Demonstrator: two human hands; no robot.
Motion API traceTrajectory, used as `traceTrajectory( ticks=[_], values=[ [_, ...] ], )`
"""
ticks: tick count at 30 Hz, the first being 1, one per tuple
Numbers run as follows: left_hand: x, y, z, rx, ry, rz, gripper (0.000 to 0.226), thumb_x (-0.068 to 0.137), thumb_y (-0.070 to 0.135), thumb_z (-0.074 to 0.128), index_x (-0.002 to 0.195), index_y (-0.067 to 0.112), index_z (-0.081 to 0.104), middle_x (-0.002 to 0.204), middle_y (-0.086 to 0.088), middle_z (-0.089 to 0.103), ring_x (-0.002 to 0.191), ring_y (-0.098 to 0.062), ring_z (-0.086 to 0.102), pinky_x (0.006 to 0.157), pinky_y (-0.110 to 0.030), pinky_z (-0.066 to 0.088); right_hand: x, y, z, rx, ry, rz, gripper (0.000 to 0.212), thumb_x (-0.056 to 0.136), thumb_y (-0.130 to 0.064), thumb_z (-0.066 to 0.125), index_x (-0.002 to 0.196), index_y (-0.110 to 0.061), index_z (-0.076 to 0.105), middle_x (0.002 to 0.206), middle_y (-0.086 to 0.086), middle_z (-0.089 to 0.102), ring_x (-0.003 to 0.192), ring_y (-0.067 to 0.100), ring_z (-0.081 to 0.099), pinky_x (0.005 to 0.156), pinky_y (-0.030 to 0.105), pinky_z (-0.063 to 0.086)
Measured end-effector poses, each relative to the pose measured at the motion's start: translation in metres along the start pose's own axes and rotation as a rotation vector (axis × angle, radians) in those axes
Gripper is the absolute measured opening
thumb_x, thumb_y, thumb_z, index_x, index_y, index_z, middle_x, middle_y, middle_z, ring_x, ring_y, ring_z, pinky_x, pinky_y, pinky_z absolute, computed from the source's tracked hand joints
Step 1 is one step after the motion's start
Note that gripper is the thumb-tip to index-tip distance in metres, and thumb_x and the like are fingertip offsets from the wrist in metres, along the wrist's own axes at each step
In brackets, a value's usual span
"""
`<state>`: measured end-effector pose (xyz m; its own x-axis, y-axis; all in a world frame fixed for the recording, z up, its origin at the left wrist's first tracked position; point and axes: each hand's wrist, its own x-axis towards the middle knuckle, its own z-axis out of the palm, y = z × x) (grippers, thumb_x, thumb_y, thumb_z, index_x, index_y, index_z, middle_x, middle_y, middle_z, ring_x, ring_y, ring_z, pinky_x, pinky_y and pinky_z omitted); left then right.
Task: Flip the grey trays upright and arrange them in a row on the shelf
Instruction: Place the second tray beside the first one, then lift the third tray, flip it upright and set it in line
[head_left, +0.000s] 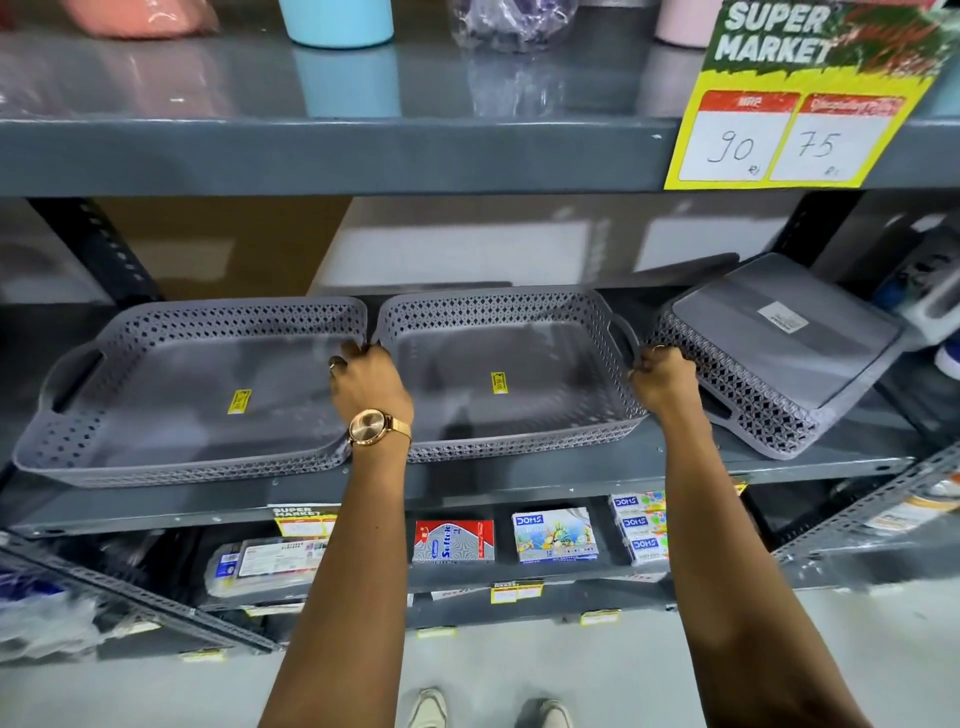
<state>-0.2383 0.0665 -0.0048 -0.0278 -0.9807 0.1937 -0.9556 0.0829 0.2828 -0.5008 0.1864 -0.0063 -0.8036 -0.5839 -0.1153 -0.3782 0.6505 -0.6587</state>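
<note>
Three grey perforated trays stand on the middle shelf (519, 480). The left tray (171, 395) lies upright with a yellow sticker inside. The middle tray (498, 384) is upright too, close beside it. My left hand (370, 387), wearing a gold watch, grips the middle tray's left handle. My right hand (664, 379) grips its right handle. The right tray (779, 353) is upside down and tilted, its bottom with a white label facing up, leaning just right of my right hand.
The upper shelf (363, 156) hangs low over the trays and carries a blue cup (337, 21) and a yellow price sign (795, 104). Boxes of stationery (553, 535) fill the shelf below. Slotted metal uprights (98, 249) flank the bay.
</note>
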Motion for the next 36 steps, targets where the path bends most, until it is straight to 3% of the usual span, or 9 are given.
traceTrajectory(
  ticks=[5,7,10,15,19,26,29,31,36],
  values=[
    [0.002,0.01,0.006,0.139,0.039,-0.008,0.037,0.059,0.006,0.08,0.095,0.004,0.07,0.1,-0.019,0.07,0.096,-0.037,0.066,0.079,-0.04,0.055,0.009,0.001,0.0,-0.041,0.004,0.008,0.03,0.092,-0.01,0.051,0.117,-0.008,0.068,0.116,0.025,0.063,0.103,0.042,0.062,0.094,0.042,0.052],
    [0.001,0.025,0.007,0.139,0.082,0.099,0.055,0.057,0.01,0.081,0.11,0.001,0.066,0.115,-0.023,0.066,0.11,-0.042,0.061,0.094,-0.049,0.049,0.015,0.001,-0.004,-0.061,0.025,0.01,0.031,0.092,-0.011,0.049,0.118,-0.005,0.066,0.119,0.027,0.061,0.104,0.043,0.061,0.094,0.043,0.05],
    [-0.018,0.069,-0.001,-0.094,0.04,0.303,0.058,0.076,0.005,0.064,0.133,0.0,0.051,0.142,-0.023,0.048,0.134,-0.04,0.041,0.11,-0.047,0.035,0.026,0.005,-0.021,-0.098,0.101,-0.006,0.031,0.091,-0.008,0.048,0.115,0.001,0.065,0.119,0.032,0.059,0.11,0.047,0.057,0.094,0.045,0.048],
    [-0.063,0.17,-0.006,-0.501,-0.063,0.491,0.038,0.089,0.008,0.053,0.127,0.004,0.058,0.126,-0.02,0.062,0.118,-0.035,0.057,0.098,-0.038,0.045,0.069,0.024,-0.064,-0.099,0.143,-0.107,0.027,0.088,-0.011,0.046,0.106,0.004,0.062,0.115,0.03,0.061,0.106,0.046,0.058,0.087,0.043,0.049],
    [-0.089,0.246,0.008,-0.472,-0.259,0.454,0.03,0.092,0.023,0.052,0.111,0.003,0.064,0.113,-0.022,0.067,0.11,-0.04,0.058,0.088,-0.041,0.047,0.102,0.041,-0.101,-0.194,0.077,-0.18,0.02,0.092,-0.009,0.042,0.09,0.001,0.059,0.113,0.03,0.06,0.105,0.044,0.057,0.075,0.04,0.044],
    [-0.132,0.329,0.036,-0.359,-0.497,0.328,0.049,0.097,0.039,0.047,0.125,0.0,0.055,0.132,-0.023,0.057,0.124,-0.038,0.051,0.106,-0.037,0.04,0.159,0.107,-0.145,-0.225,0.052,-0.233,0.022,0.089,-0.023,0.054,0.079,-0.005,0.055,0.087,0.022,0.062,0.093,0.04,0.058,0.069,0.038,0.04],
    [-0.141,0.344,0.051,-0.286,-0.486,0.252,0.052,0.095,0.043,0.049,0.127,0.001,0.054,0.136,-0.023,0.053,0.126,-0.038,0.05,0.104,-0.039,0.041,0.187,0.132,-0.157,-0.224,0.018,-0.167,0.038,0.085,-0.038,0.06,0.104,-0.005,0.063,0.126,0.025,0.058,0.122,0.039,0.05,0.091,0.039,0.045],
    [-0.141,0.35,0.057,-0.275,-0.508,0.192,0.054,0.094,0.045,0.05,0.127,0.002,0.054,0.136,-0.023,0.052,0.124,-0.04,0.051,0.102,-0.041,0.044,0.201,0.14,-0.158,-0.254,-0.007,-0.101,0.062,0.083,-0.047,0.06,0.13,-0.008,0.055,0.147,0.021,0.042,0.139,0.038,0.034,0.111,0.049,0.034],
    [-0.122,0.36,0.062,-0.236,-0.496,0.125,0.04,0.096,0.029,0.053,0.126,0.003,0.054,0.136,-0.021,0.054,0.122,-0.04,0.055,0.099,-0.042,0.047,0.223,0.141,-0.165,-0.314,-0.048,-0.013,0.088,0.078,-0.065,0.059,0.145,-0.012,0.039,0.159,0.02,0.018,0.147,0.04,0.009,0.118,0.059,0.006]
  ],
)
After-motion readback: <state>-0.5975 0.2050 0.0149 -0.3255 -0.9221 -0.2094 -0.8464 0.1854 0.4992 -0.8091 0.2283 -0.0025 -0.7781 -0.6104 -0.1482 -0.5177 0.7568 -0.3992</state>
